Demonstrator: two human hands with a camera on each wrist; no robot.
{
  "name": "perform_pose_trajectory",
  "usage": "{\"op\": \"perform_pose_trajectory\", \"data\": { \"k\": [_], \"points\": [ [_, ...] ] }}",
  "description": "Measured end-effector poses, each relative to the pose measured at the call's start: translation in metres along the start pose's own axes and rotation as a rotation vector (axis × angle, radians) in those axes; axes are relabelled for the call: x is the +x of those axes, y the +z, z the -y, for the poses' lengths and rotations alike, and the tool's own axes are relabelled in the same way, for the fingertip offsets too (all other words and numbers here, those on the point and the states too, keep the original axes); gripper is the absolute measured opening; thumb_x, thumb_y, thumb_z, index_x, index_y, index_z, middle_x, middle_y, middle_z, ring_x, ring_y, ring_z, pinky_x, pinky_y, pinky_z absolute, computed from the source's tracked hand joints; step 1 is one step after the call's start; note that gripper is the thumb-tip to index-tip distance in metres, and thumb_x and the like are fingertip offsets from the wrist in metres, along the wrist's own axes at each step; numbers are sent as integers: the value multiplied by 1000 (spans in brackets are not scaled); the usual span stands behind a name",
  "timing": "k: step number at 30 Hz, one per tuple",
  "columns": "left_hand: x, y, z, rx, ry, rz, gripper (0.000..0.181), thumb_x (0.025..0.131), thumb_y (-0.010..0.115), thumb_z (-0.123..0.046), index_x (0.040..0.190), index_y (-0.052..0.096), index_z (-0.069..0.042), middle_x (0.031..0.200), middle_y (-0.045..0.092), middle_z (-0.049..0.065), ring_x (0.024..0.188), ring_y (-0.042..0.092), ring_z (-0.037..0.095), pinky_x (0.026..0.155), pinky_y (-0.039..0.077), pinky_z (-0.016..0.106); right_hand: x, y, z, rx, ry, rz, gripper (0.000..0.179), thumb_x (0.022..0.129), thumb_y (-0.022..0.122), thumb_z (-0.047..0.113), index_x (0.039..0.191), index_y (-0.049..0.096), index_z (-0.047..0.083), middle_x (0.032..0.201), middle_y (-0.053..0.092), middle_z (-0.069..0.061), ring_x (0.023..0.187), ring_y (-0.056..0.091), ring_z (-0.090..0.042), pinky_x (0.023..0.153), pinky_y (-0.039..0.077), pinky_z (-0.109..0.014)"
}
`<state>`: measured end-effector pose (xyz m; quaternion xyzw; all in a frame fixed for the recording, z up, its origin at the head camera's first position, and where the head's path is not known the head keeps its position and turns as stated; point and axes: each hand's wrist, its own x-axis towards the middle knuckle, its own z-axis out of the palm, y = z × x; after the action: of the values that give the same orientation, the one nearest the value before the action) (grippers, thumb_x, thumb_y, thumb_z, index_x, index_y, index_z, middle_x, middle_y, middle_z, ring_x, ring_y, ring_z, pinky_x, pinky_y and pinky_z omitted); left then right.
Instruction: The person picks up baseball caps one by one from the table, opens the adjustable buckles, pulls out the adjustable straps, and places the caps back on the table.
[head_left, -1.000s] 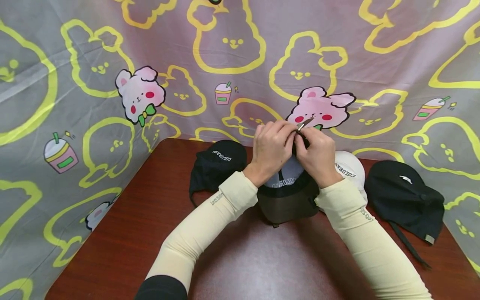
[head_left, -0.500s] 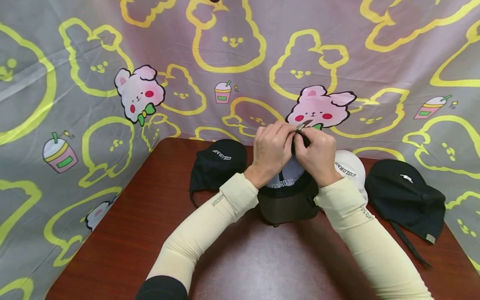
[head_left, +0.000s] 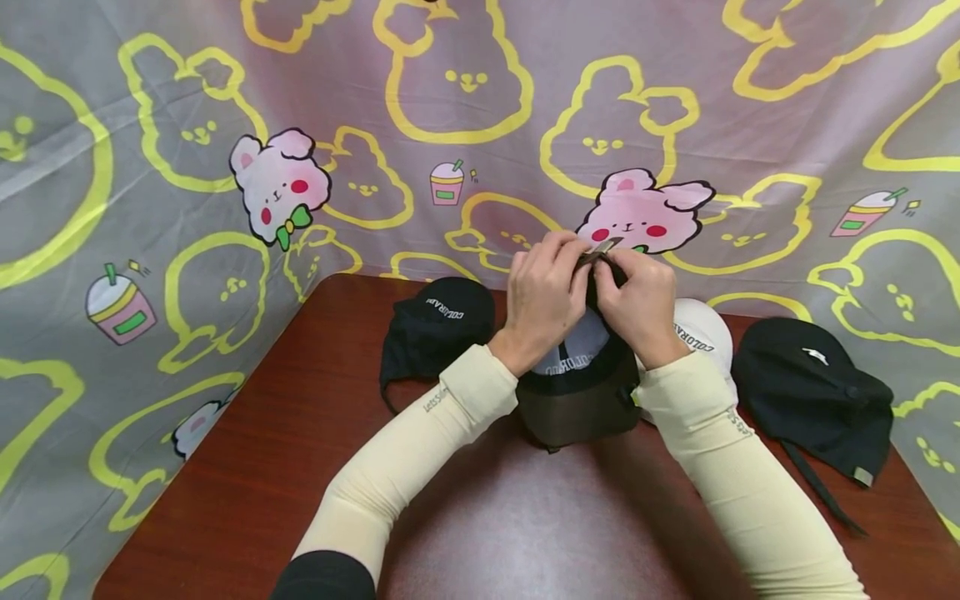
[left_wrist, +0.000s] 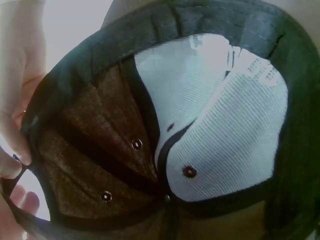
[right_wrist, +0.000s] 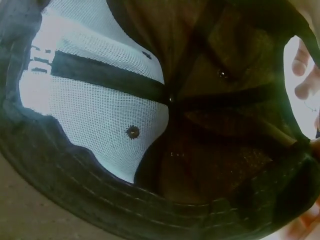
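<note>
Between both hands is a dark brown baseball cap [head_left: 577,412], its brim toward me and its inside showing. Its front panels [left_wrist: 225,140] are pale mesh on the inside, seen in both wrist views; the rest of the lining is brown. My left hand [head_left: 543,292] pinches the cap's back strap [head_left: 596,260] from the left. My right hand [head_left: 639,304] pinches the same strap from the right. A small metallic piece [head_left: 609,245] shows above the fingertips, partly hidden. Fingers [right_wrist: 301,70] appear through the back opening in the right wrist view.
A black cap [head_left: 442,325] with white lettering lies on the reddish-brown table [head_left: 300,417] to the left. To the right are a white cap [head_left: 701,333] and another black cap [head_left: 802,387] with a flap and cord. A printed cloth [head_left: 480,192] hangs behind.
The fingers have shifted slightly at the strap, the left fingertips rising a little. The metallic piece has moved slightly. The cap stays in nearly the same place.
</note>
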<state>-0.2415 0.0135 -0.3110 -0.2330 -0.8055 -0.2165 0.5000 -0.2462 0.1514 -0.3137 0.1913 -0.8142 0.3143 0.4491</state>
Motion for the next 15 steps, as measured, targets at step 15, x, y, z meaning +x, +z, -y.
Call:
{"op": "perform_pose_trajectory", "data": {
  "k": [15],
  "points": [
    [7, 1, -1, 28, 47, -6, 22, 99, 56, -22, 102, 77, -18, 99, 74, -4, 86, 67, 12, 79, 46, 29, 1, -7, 12, -18, 23, 67, 17, 90, 64, 7, 81, 70, -5, 81, 72, -23, 72, 67, -39, 67, 51, -50]
  ]
}}
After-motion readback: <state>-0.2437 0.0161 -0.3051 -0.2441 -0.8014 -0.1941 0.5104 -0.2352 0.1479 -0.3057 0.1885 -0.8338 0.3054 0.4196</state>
